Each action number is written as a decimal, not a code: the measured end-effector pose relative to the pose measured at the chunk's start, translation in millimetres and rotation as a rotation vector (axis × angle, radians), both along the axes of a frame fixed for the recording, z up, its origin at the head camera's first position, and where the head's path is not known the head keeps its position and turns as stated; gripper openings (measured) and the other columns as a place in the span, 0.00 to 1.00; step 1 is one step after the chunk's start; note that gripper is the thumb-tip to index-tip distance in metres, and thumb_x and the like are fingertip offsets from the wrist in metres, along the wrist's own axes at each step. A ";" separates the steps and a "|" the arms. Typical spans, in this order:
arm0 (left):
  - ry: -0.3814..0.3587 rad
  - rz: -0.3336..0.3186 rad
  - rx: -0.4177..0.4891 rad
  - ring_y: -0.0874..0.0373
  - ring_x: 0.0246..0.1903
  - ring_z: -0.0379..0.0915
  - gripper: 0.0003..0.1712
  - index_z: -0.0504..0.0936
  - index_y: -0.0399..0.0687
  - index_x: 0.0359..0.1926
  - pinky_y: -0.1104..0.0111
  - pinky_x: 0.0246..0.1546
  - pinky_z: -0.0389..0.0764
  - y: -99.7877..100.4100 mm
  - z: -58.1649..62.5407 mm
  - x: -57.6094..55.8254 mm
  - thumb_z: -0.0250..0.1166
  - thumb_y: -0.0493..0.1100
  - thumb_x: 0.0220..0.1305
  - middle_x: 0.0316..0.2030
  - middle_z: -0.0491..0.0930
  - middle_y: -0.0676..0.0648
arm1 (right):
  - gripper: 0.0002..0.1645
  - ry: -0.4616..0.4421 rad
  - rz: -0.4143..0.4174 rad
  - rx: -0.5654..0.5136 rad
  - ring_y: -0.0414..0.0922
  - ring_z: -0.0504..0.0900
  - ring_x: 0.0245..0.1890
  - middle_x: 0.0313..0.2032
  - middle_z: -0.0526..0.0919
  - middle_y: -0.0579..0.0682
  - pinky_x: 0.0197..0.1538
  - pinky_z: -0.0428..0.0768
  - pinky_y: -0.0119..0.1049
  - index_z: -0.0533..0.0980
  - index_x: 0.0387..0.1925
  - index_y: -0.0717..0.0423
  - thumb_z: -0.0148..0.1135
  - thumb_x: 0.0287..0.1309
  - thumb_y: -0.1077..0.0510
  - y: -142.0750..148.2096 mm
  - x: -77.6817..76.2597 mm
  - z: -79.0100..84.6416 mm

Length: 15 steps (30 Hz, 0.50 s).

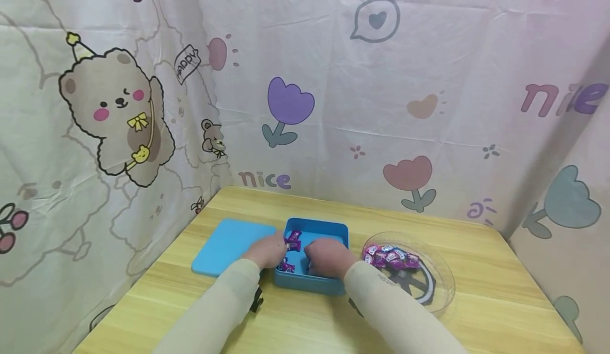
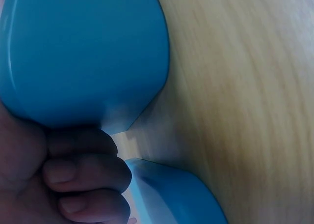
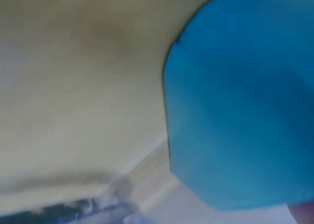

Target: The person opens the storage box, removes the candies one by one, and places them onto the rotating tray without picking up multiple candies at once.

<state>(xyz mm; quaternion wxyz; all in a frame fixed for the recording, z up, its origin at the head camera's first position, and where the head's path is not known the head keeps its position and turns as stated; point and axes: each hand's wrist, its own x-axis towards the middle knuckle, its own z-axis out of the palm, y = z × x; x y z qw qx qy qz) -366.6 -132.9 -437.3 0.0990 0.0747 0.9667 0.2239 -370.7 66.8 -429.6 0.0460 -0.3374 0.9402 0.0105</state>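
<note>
An uncovered blue box (image 1: 310, 284) stands on the table with several purple-wrapped candies (image 1: 294, 246) lying along its left side. My left hand (image 1: 268, 249) reaches over the box's left rim, right beside those candies. In the left wrist view, its curled fingers (image 2: 93, 177) lie close against the outside of the box wall (image 2: 88, 57); thumb and index finger are hidden. My right hand (image 1: 330, 257) is bent down inside the box with curled fingers, their tips mostly hidden. I cannot tell what either hand pinches. The right wrist view shows mainly the blue outer wall (image 3: 240, 116).
Left of the box lies a flat blue lid (image 1: 231, 245). To the right stands a clear round bowl (image 1: 445, 285) with more purple and pink wrapped candies (image 1: 393, 258) and a black-and-white insert in it. A patterned curtain (image 1: 333, 78) closes off the table's back and sides.
</note>
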 end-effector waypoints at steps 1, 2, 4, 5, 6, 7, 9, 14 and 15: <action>-0.006 0.004 0.005 0.41 0.70 0.62 0.33 0.55 0.30 0.76 0.43 0.67 0.65 0.2 0.0 0.1 0.43 0.48 0.80 0.73 0.61 0.35 | 0.08 0.003 -0.007 -0.004 0.38 0.77 0.26 0.25 0.79 0.37 0.42 0.83 0.35 0.83 0.39 0.43 0.70 0.62 0.46 2.3 -0.2 1.8; -0.007 0.005 0.005 0.41 0.70 0.61 0.33 0.55 0.31 0.76 0.43 0.67 0.64 0.3 -0.1 0.1 0.43 0.48 0.80 0.73 0.61 0.35 | 0.08 0.011 -0.009 -0.005 0.38 0.75 0.24 0.23 0.77 0.36 0.39 0.82 0.34 0.82 0.36 0.43 0.70 0.62 0.46 4.6 -0.4 3.9; -0.010 0.007 0.005 0.41 0.70 0.61 0.33 0.54 0.31 0.76 0.44 0.67 0.64 0.6 0.4 0.2 0.43 0.48 0.80 0.74 0.61 0.35 | 0.08 0.037 -0.007 -0.002 0.39 0.73 0.22 0.20 0.75 0.37 0.34 0.79 0.33 0.80 0.32 0.43 0.69 0.61 0.46 9.5 -0.8 9.9; -0.010 0.008 0.006 0.41 0.70 0.61 0.33 0.54 0.31 0.76 0.43 0.67 0.64 0.7 0.7 0.3 0.44 0.48 0.81 0.74 0.61 0.35 | 0.09 0.058 -0.001 -0.001 0.39 0.72 0.22 0.19 0.74 0.37 0.32 0.77 0.34 0.80 0.30 0.43 0.68 0.60 0.46 12.3 -1.5 12.8; -0.008 0.007 0.004 0.40 0.70 0.61 0.33 0.55 0.31 0.76 0.43 0.67 0.64 0.8 0.8 0.4 0.44 0.48 0.80 0.73 0.61 0.35 | 0.09 0.070 -0.002 -0.006 0.39 0.72 0.21 0.19 0.73 0.37 0.30 0.76 0.33 0.79 0.29 0.43 0.68 0.60 0.46 15.2 -1.7 16.3; -0.004 0.003 -0.004 0.40 0.69 0.62 0.33 0.55 0.30 0.76 0.43 0.67 0.65 0.9 0.9 0.5 0.44 0.48 0.81 0.73 0.61 0.35 | 0.09 0.082 -0.001 -0.009 0.39 0.71 0.21 0.19 0.73 0.37 0.29 0.75 0.34 0.78 0.28 0.43 0.67 0.59 0.46 18.5 -1.8 20.1; -0.001 -0.001 -0.010 0.41 0.69 0.63 0.33 0.55 0.30 0.76 0.43 0.66 0.66 1.0 0.8 0.7 0.45 0.48 0.80 0.73 0.62 0.35 | 0.10 0.103 -0.003 -0.019 0.39 0.71 0.22 0.19 0.73 0.37 0.28 0.74 0.34 0.78 0.27 0.43 0.67 0.58 0.46 26.0 -2.8 26.8; -0.001 -0.005 -0.003 0.40 0.68 0.64 0.34 0.55 0.30 0.76 0.43 0.65 0.66 0.8 -0.6 1.0 0.46 0.48 0.80 0.73 0.62 0.34 | 0.08 0.146 -0.066 -0.040 0.39 0.72 0.23 0.21 0.74 0.36 0.28 0.73 0.35 0.78 0.29 0.43 0.67 0.54 0.46 52.2 -6.4 39.4; -0.001 -0.005 -0.002 0.40 0.68 0.64 0.34 0.54 0.30 0.76 0.42 0.65 0.66 0.8 -0.9 1.0 0.46 0.47 0.80 0.73 0.62 0.34 | 0.08 0.143 -0.088 -0.049 0.39 0.72 0.24 0.22 0.74 0.36 0.29 0.73 0.36 0.78 0.29 0.43 0.67 0.53 0.46 58.7 -6.8 41.9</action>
